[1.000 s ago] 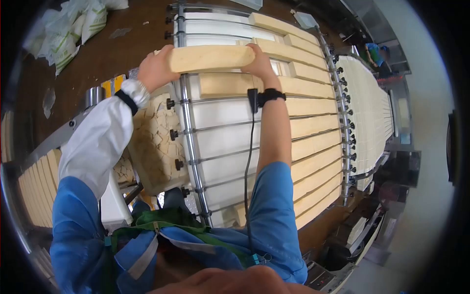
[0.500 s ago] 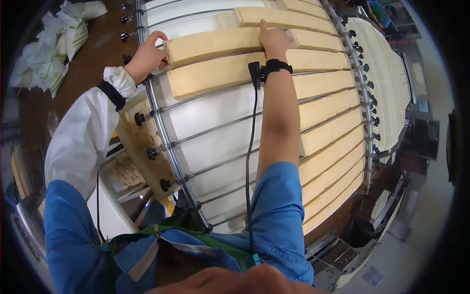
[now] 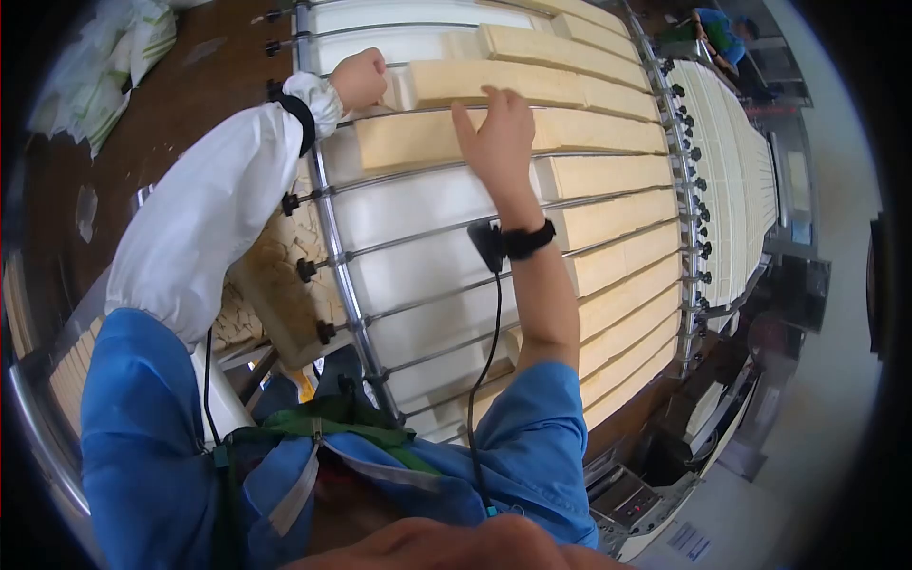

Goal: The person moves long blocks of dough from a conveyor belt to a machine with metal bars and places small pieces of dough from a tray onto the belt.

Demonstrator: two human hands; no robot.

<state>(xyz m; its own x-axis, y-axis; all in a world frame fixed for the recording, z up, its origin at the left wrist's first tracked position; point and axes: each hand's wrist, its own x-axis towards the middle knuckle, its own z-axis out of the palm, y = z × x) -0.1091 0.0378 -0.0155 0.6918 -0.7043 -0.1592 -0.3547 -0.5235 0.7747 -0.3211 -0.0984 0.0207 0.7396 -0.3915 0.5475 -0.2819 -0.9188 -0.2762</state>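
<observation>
My left hand (image 3: 359, 80) has its fingers curled near the left end of a pale yellow block (image 3: 494, 85); whether it touches the block is hidden. My right hand (image 3: 499, 138) is raised over the row below, thumb and fingers spread, holding nothing. Beneath it lies another long yellow block (image 3: 408, 141). Similar blocks (image 3: 617, 217) lie in parallel rows between thin metal rods on a white surface (image 3: 399, 211). A black band with a cabled device (image 3: 525, 241) is on my right wrist.
A metal rail (image 3: 339, 249) with black knobs runs along the left side, another (image 3: 686, 237) along the right. A tray of broken pieces (image 3: 285, 256) is below left. Plastic bags (image 3: 114, 71) lie at the upper left. Another person (image 3: 727, 38) is at the upper right.
The upper block has slid right, away from the left rail. My left hand has moved up and right with its fingers curled in. My right hand has come off the block and moved down.
</observation>
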